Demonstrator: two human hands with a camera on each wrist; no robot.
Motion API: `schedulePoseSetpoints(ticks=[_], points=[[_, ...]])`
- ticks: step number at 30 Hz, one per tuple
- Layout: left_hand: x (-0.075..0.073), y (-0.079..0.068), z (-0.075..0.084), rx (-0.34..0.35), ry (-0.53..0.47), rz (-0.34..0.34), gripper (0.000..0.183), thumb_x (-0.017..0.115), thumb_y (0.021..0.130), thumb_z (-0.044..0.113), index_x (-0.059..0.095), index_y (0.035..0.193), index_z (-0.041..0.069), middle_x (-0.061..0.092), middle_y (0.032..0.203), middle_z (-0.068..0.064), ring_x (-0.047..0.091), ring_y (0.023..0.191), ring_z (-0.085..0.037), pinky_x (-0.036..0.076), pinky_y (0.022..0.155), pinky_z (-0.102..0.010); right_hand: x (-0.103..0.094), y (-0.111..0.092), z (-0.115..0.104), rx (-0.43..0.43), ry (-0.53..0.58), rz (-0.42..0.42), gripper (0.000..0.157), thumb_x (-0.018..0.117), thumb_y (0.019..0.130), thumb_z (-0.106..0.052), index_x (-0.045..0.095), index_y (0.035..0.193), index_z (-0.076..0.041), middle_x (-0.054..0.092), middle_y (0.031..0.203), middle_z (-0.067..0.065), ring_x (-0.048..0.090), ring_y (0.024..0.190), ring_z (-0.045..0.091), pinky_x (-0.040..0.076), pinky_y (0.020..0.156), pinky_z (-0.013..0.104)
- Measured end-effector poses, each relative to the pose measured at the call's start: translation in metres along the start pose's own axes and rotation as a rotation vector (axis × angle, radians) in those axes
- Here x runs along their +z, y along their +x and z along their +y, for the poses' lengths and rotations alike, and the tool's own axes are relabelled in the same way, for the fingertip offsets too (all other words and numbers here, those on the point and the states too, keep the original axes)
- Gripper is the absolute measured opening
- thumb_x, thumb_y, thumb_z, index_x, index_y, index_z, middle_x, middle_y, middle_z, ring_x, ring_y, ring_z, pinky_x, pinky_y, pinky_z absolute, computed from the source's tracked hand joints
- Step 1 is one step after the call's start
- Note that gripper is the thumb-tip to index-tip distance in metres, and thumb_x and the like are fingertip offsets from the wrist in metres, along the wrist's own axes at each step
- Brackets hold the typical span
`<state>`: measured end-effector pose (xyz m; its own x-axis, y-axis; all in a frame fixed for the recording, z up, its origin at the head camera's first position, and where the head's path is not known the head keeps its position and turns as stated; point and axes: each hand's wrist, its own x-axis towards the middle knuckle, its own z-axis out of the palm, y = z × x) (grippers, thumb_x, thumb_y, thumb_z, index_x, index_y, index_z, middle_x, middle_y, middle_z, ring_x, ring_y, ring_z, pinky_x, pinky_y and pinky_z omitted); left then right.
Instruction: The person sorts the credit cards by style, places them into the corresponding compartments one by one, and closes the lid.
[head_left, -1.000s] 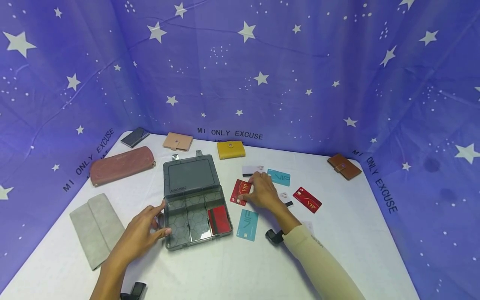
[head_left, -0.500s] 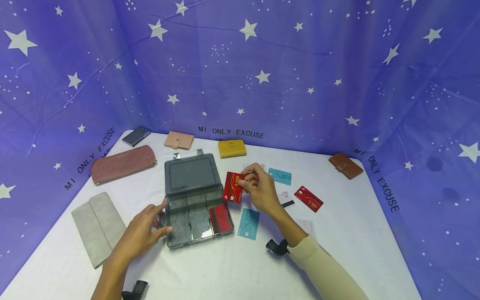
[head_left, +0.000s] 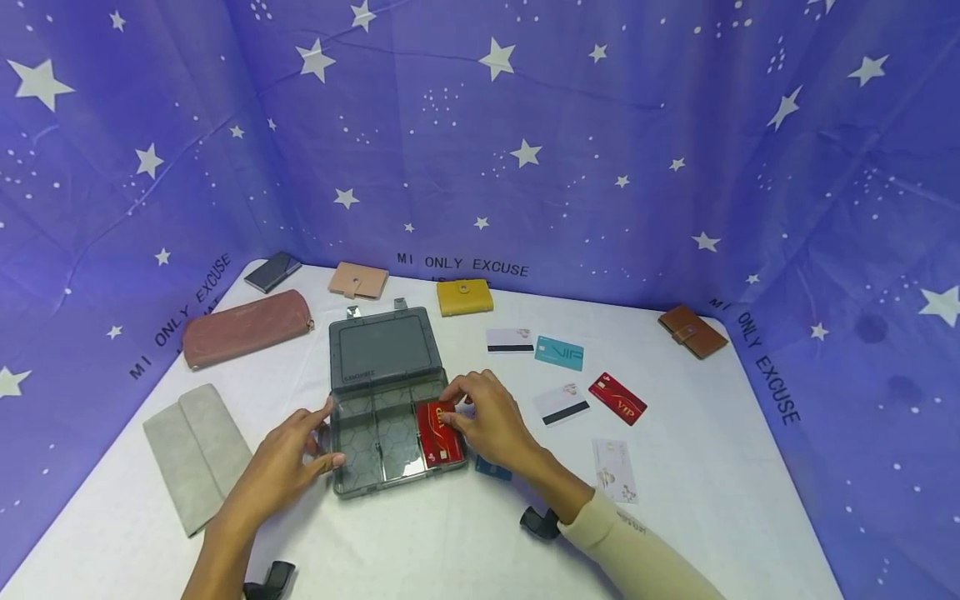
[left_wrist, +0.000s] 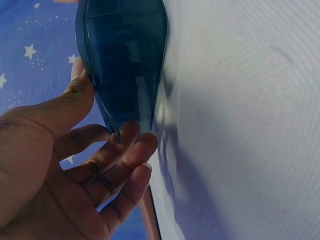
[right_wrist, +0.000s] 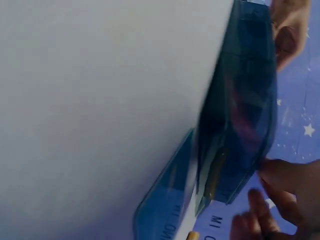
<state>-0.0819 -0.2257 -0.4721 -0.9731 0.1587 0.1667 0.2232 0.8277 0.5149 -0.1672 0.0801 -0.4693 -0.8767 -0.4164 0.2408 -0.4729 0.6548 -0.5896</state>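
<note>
A smoky translucent plastic box (head_left: 354,450) lies with its lid (head_left: 386,348) folded back on the table. My left hand (head_left: 281,458) steadies its left side, thumb on the rim and fingers against the side wall; the left wrist view shows that grip on the box wall (left_wrist: 125,65). Over the front right compartment, my right hand (head_left: 497,421) pinches a red VIP card (head_left: 437,437) between thumb and fingers. This card covers the red card that lay there face down. Just right of the box, a blue VIP card (head_left: 492,468) is partly hidden under the right hand.
To the right lie white striped cards (head_left: 562,403), a blue VIP card (head_left: 558,353), a red VIP card (head_left: 618,398) and a pale card (head_left: 615,471). Wallets surround the box: grey (head_left: 197,458), dusty-red (head_left: 247,329), black (head_left: 273,272), peach (head_left: 358,282), yellow (head_left: 465,297), brown (head_left: 693,332).
My right hand picked up the red VIP card from the table and carried it left and down into the box's front right compartment. The left hand stayed at the box.
</note>
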Motion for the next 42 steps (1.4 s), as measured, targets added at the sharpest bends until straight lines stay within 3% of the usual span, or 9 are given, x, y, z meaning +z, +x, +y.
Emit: schedulePoseSetpoints(ticks=[5,8,13,16,18,26,33,38,42], points=[[0.0,-0.002,-0.002,0.001,0.001,0.005,0.08,0.084,0.079,0.027,0.048,0.146,0.002,0.061,0.096,0.001,0.055,0.077,-0.009,0.044,0.07,-0.031,0.004,-0.003,0.001,-0.056,-0.245,-0.068,0.017,0.076,0.088,-0.038,0.076,0.101,-0.028,0.058,0.102,-0.003,0.045,0.093,0.013,0.042,0.072,0.028],[0.0,-0.003,-0.002,0.006,-0.001,0.006,0.08,0.084,0.079,0.027,0.048,0.146,0.002,0.061,0.097,0.001,0.055,0.077,-0.008,0.044,0.07,-0.03,0.003,-0.002,0.003,-0.088,-0.301,-0.14,0.023,0.069,0.091,-0.047,0.077,0.103,-0.029,0.058,0.107,-0.001,0.045,0.097,0.015,0.043,0.077,0.03],[0.0,-0.002,-0.002,0.003,-0.004,0.003,0.08,0.083,0.079,0.028,0.048,0.146,0.002,0.062,0.099,0.0,0.055,0.078,-0.008,0.044,0.07,-0.03,-0.006,0.011,0.016,-0.035,-0.033,-0.194,0.018,0.069,0.093,-0.043,0.077,0.101,-0.028,0.059,0.108,0.0,0.05,0.1,0.017,0.045,0.083,0.035],[-0.001,-0.001,-0.001,-0.006,-0.005,0.002,0.08,0.083,0.079,0.027,0.047,0.146,0.002,0.062,0.101,0.0,0.056,0.078,-0.008,0.044,0.071,-0.031,-0.013,0.029,0.034,0.068,0.164,-0.161,0.01,0.072,0.092,-0.036,0.073,0.097,-0.027,0.063,0.104,-0.002,0.057,0.097,0.018,0.048,0.086,0.036],[-0.001,-0.001,-0.002,-0.008,-0.005,0.0,0.08,0.083,0.08,0.027,0.047,0.147,0.002,0.062,0.101,0.0,0.055,0.078,-0.008,0.045,0.071,-0.03,-0.018,0.042,0.05,0.138,0.207,-0.117,0.014,0.075,0.09,-0.033,0.071,0.099,-0.024,0.065,0.103,-0.001,0.06,0.095,0.018,0.049,0.086,0.035],[0.001,-0.001,-0.003,0.007,-0.007,0.01,0.079,0.083,0.079,0.026,0.048,0.146,0.001,0.061,0.099,0.0,0.055,0.077,-0.007,0.045,0.07,-0.03,-0.034,0.081,0.098,0.284,0.021,-0.016,0.042,0.081,0.085,-0.025,0.064,0.12,-0.01,0.06,0.11,0.013,0.052,0.104,0.029,0.042,0.094,0.043],[0.001,-0.001,-0.002,0.015,-0.017,0.01,0.079,0.083,0.079,0.027,0.048,0.145,0.001,0.062,0.101,-0.001,0.056,0.077,-0.008,0.045,0.069,-0.029,-0.037,0.094,0.11,0.389,-0.153,-0.07,0.044,0.083,0.081,-0.034,0.064,0.114,-0.012,0.051,0.107,0.01,0.042,0.109,0.029,0.039,0.095,0.042],[0.002,0.0,-0.002,0.016,-0.014,0.008,0.079,0.083,0.08,0.027,0.048,0.145,0.001,0.062,0.1,0.0,0.055,0.077,-0.008,0.045,0.069,-0.029,-0.035,0.092,0.102,0.322,-0.128,-0.104,0.037,0.086,0.078,-0.033,0.064,0.099,-0.012,0.054,0.097,0.007,0.048,0.095,0.024,0.041,0.085,0.038],[0.001,0.001,0.0,0.0,-0.004,0.0,0.08,0.083,0.08,0.027,0.047,0.146,0.002,0.062,0.101,0.0,0.055,0.078,-0.007,0.045,0.071,-0.031,-0.031,0.086,0.09,0.222,-0.053,-0.054,0.022,0.083,0.083,-0.022,0.064,0.091,-0.014,0.06,0.083,0.002,0.054,0.077,0.019,0.042,0.071,0.034]])
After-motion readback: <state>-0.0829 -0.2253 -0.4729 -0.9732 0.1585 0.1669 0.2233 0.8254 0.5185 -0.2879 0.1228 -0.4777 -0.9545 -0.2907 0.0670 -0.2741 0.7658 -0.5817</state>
